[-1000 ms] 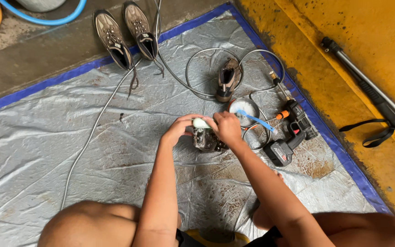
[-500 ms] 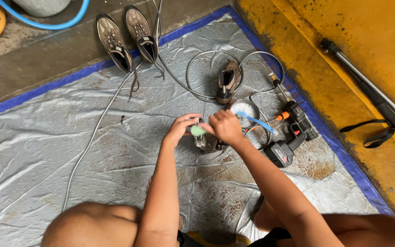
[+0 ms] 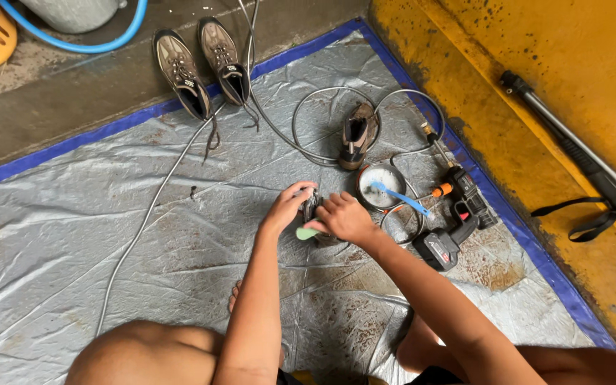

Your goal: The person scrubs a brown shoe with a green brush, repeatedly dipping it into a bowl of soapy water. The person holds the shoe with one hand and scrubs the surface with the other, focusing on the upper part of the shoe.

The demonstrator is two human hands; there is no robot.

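Outdoor wash area of a home: crinkled grey plastic tarpaulin (image 3: 108, 235) on concrete, blue rubber hose (image 3: 73, 44), stained yellow wall (image 3: 572, 43).

A silver-grey tarp (image 3: 108, 235) edged in blue, 2 brown-and-black shoes (image 3: 201, 64), a yellow wall (image 3: 536, 50), a blue toothbrush (image 3: 401, 198).

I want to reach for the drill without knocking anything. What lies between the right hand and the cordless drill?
In the head view, a round tin with a blue toothbrush across it lies between the right hand and the cordless drill, ringed by loops of grey hose.
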